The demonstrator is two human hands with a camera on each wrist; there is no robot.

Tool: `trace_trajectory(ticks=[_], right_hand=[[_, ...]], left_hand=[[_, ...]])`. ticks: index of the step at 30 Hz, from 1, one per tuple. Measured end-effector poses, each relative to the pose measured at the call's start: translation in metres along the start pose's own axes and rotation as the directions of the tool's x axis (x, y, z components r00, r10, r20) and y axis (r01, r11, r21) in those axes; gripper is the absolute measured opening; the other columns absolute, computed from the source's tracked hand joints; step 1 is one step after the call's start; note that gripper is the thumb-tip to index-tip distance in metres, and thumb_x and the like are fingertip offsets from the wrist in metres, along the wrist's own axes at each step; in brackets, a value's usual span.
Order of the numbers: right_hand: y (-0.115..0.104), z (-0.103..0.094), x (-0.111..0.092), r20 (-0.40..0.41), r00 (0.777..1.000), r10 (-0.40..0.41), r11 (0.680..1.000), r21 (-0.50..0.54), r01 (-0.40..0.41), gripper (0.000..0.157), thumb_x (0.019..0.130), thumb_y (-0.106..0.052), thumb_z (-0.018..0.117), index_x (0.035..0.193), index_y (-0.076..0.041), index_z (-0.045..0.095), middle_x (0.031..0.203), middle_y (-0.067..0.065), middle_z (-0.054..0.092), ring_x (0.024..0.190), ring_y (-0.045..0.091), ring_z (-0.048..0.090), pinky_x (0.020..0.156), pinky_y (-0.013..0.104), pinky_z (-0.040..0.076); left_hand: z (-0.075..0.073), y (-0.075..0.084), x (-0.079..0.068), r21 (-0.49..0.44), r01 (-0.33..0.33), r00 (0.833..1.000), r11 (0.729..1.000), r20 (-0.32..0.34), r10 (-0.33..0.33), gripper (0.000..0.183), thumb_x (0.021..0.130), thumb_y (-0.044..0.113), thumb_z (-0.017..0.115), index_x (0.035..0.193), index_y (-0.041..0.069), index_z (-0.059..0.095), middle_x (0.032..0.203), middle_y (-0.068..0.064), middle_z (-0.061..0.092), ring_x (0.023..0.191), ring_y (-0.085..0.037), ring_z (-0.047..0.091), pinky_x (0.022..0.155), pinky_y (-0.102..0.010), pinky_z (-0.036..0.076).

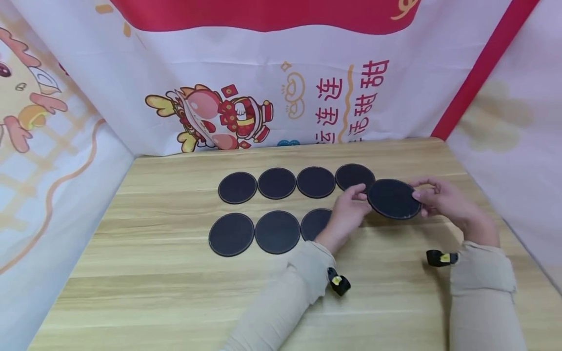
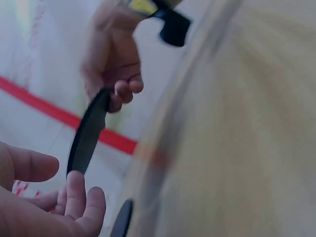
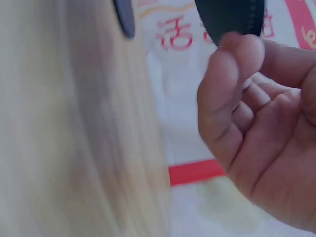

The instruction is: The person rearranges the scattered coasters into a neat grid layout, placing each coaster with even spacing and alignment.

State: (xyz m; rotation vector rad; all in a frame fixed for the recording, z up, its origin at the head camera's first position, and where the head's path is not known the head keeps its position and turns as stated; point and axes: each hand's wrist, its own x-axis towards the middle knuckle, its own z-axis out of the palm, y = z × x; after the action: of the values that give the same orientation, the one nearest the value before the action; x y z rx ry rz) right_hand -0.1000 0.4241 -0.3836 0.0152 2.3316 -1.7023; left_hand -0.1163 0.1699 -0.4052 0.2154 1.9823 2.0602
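Note:
A black round coaster (image 1: 393, 199) with a stitched edge is raised off the table and tilted. My right hand (image 1: 450, 202) pinches its right edge between thumb and fingers. At its opposite edge is my left hand (image 1: 348, 214), fingertips right at the rim. In the left wrist view, the left thumb (image 2: 35, 165) stands apart from the coaster (image 2: 89, 133). Just behind the left fingers lies the rightmost coaster (image 1: 353, 176) of the back row. The left hand partly hides a front-row coaster (image 1: 313, 225).
Several matching coasters lie flat in two rows on the wooden table (image 1: 175, 292), among them a back-left one (image 1: 237, 187) and a front-left one (image 1: 231, 234). Printed cloth (image 1: 281, 63) rises behind the table and at both sides. Each wrist wears a small black device (image 1: 339, 282).

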Motion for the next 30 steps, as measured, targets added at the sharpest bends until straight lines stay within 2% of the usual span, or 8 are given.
trace_trajectory(ticks=[4, 9, 12, 17, 21, 25, 27, 30], right_hand=[[-0.015, 0.011, 0.005, 0.0, 0.998, -0.066, 0.996, 0.053, 0.066, 0.028, 0.103, -0.008, 0.059, 0.13, -0.016, 0.057, 0.076, 0.002, 0.064, 0.059, 0.016, 0.059, 0.061, 0.031, 0.056], [-0.023, 0.022, 0.008, 0.021, 0.999, -0.047, 0.998, 0.038, 0.046, 0.039, 0.103, -0.012, 0.059, 0.141, -0.006, 0.048, 0.077, 0.004, 0.064, 0.06, 0.017, 0.059, 0.061, 0.032, 0.056], [-0.021, 0.023, 0.008, 0.046, 0.998, -0.039, 0.999, 0.034, 0.038, 0.042, 0.104, -0.009, 0.056, 0.144, -0.005, 0.044, 0.074, 0.008, 0.063, 0.058, 0.017, 0.059, 0.058, 0.033, 0.056], [-0.015, 0.02, 0.007, 0.124, 0.992, -0.002, 1.0, 0.012, 0.001, 0.047, 0.105, -0.008, 0.055, 0.149, -0.008, 0.04, 0.073, 0.016, 0.063, 0.058, 0.017, 0.059, 0.056, 0.033, 0.055], [-0.009, 0.019, 0.008, 0.179, 0.984, 0.027, 1.0, -0.009, -0.025, 0.048, 0.104, -0.006, 0.054, 0.15, -0.007, 0.04, 0.075, 0.016, 0.063, 0.06, 0.017, 0.058, 0.057, 0.032, 0.055], [-0.003, 0.019, 0.011, 0.205, 0.978, 0.05, 0.999, -0.021, -0.047, 0.045, 0.103, -0.004, 0.054, 0.146, -0.002, 0.041, 0.076, 0.012, 0.062, 0.059, 0.017, 0.058, 0.057, 0.033, 0.055], [0.0, 0.02, 0.013, 0.219, 0.974, 0.061, 0.998, -0.032, -0.055, 0.045, 0.103, -0.005, 0.055, 0.145, 0.002, 0.039, 0.075, 0.01, 0.062, 0.058, 0.016, 0.058, 0.057, 0.033, 0.055], [0.002, 0.021, 0.015, 0.252, 0.965, 0.078, 0.997, -0.047, -0.068, 0.046, 0.103, -0.004, 0.054, 0.144, 0.007, 0.037, 0.074, 0.008, 0.062, 0.057, 0.016, 0.057, 0.058, 0.033, 0.055]], left_hand=[[-0.021, 0.007, 0.006, -0.051, -0.025, 1.0, 0.998, -0.017, 0.024, 0.042, 0.09, -0.008, 0.065, 0.13, 0.001, 0.067, 0.094, 0.003, 0.061, 0.085, -0.01, 0.058, 0.07, -0.023, 0.048], [-0.033, 0.009, 0.008, -0.092, 0.016, 0.999, 0.996, -0.029, -0.019, 0.039, 0.09, -0.009, 0.066, 0.128, 0.002, 0.069, 0.091, 0.002, 0.061, 0.084, -0.009, 0.058, 0.084, -0.039, 0.055], [-0.035, 0.008, 0.009, -0.108, 0.027, 1.0, 0.994, 0.001, -0.027, 0.04, 0.09, -0.01, 0.066, 0.127, 0.002, 0.07, 0.092, -0.002, 0.061, 0.084, -0.009, 0.057, 0.091, -0.047, 0.054], [-0.04, 0.004, 0.009, -0.07, 0.079, 0.992, 0.994, 0.099, -0.072, 0.041, 0.089, -0.014, 0.064, 0.128, 0.0, 0.066, 0.093, -0.009, 0.063, 0.081, -0.014, 0.063, 0.081, -0.038, 0.059], [-0.044, 0.0, 0.01, 0.053, 0.132, 0.97, 0.99, 0.197, -0.14, 0.042, 0.09, -0.014, 0.061, 0.129, 0.0, 0.061, 0.086, -0.009, 0.067, 0.075, -0.019, 0.067, 0.072, -0.032, 0.059], [-0.047, -0.005, 0.01, 0.232, 0.092, 0.95, 0.968, 0.272, -0.155, 0.04, 0.091, -0.014, 0.057, 0.129, 0.0, 0.059, 0.078, -0.008, 0.067, 0.066, -0.016, 0.062, 0.064, -0.028, 0.056], [-0.048, -0.006, 0.011, 0.347, 0.048, 0.943, 0.937, 0.292, -0.157, 0.038, 0.093, -0.011, 0.057, 0.129, 0.0, 0.059, 0.076, -0.006, 0.067, 0.063, -0.014, 0.06, 0.06, -0.025, 0.053], [-0.048, -0.007, 0.011, 0.52, -0.022, 0.937, 0.854, 0.308, -0.163, 0.034, 0.096, -0.004, 0.057, 0.129, 0.0, 0.062, 0.079, -0.004, 0.069, 0.067, -0.013, 0.062, 0.065, -0.024, 0.051]])
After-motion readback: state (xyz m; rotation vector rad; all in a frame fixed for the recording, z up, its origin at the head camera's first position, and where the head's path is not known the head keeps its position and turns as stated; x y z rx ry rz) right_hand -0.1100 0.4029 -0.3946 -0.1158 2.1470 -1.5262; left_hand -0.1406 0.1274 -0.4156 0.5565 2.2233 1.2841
